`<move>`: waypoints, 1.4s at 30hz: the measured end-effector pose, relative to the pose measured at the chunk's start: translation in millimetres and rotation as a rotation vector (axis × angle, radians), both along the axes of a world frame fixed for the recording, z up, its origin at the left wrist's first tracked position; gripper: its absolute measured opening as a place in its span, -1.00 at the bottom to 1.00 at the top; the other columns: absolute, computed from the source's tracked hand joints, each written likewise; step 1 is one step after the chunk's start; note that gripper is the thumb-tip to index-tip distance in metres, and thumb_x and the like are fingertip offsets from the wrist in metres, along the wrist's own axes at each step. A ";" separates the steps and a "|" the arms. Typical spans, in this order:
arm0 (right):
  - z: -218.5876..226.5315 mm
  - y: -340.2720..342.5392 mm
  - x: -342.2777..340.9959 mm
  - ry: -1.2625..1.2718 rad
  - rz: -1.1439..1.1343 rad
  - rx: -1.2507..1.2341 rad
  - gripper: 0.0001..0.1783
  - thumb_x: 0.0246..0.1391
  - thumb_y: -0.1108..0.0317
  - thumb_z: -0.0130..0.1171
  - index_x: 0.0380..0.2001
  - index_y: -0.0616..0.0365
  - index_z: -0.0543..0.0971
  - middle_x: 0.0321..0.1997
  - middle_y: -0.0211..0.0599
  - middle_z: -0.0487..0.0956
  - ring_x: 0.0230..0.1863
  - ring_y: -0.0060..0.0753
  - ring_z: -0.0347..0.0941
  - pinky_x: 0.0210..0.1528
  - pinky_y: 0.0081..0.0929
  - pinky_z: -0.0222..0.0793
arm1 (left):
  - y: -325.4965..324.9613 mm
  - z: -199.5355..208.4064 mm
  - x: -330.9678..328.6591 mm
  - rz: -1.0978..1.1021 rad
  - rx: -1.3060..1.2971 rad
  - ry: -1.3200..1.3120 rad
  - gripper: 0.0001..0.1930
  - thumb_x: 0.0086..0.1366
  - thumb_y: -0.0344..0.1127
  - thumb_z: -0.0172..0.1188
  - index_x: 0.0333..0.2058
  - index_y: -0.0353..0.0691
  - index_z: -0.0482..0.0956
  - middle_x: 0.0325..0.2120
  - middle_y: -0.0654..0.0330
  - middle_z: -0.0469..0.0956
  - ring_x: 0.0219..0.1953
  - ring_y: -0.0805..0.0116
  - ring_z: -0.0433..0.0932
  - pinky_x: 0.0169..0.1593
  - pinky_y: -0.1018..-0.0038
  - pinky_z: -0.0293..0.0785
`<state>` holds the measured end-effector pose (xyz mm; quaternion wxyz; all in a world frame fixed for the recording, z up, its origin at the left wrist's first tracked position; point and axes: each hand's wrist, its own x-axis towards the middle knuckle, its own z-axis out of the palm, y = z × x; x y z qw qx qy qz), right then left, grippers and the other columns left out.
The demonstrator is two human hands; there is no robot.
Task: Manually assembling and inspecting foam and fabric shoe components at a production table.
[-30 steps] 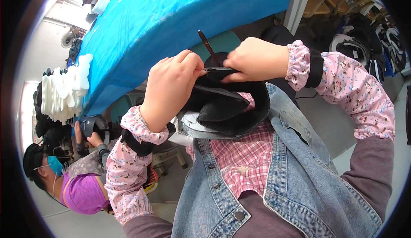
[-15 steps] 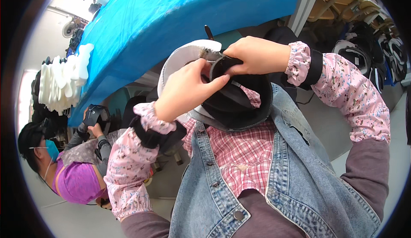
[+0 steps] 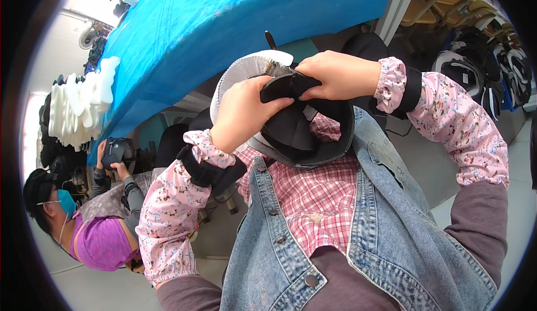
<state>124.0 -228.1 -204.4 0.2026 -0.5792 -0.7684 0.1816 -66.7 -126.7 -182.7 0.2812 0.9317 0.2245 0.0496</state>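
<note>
To work this edge well, we would hold the two pinches near each other, draw the cloth evenly between them, and smooth the fold with the thumbs so that no pucker is trapped; a lopsided pull could, in our judgement, twist the rim. The soft black cap-like piece is in front of the chest, above the red plaid cloth and on the near side of the blue-covered worktop, with a white curved piece showing behind it. We would also mind the frayed seam beside the fingers, since loose threads might get caught in the fold. As for the grip, our left hand is closed to a pinch, thumb in front, on the black edge, and our right hand pinches that same edge just beside it; we cannot tell how the hidden fingers behind sit.
</note>
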 end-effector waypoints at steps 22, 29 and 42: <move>-2.8 -8.3 -9.4 0.094 0.044 0.048 -0.60 0.10 0.06 0.08 -0.38 0.26 0.51 -0.44 -0.05 0.51 -0.30 0.03 0.46 -0.23 -0.23 0.37 | 1.0 53.4 -6.5 -0.221 0.739 -0.125 -0.79 0.01 -0.26 0.29 -0.46 -0.25 0.50 -0.32 0.15 0.51 -0.32 0.12 0.47 -0.26 0.33 0.38; -7.1 -15.0 -3.4 0.109 -0.060 0.151 -0.51 0.25 0.09 -0.10 -0.60 0.29 0.41 -0.60 -0.15 0.38 -0.53 -0.09 0.38 -0.47 -0.33 0.29 | 7.4 55.9 -3.6 -0.125 0.418 -0.113 -0.75 -0.03 -0.36 0.32 -0.50 -0.30 0.40 -0.23 0.17 0.51 -0.22 0.14 0.49 -0.19 0.38 0.41; -20.0 -18.6 26.1 0.369 -0.501 0.183 -0.63 0.19 0.13 0.03 -0.26 0.26 0.57 -0.57 -0.18 0.52 -0.57 -0.28 0.38 -0.46 -0.46 0.29 | 46.8 89.0 -45.2 0.209 0.119 -0.734 -0.69 0.35 -0.26 0.01 -0.01 -0.31 0.38 -0.07 0.11 0.47 -0.06 0.38 0.45 0.00 0.47 0.37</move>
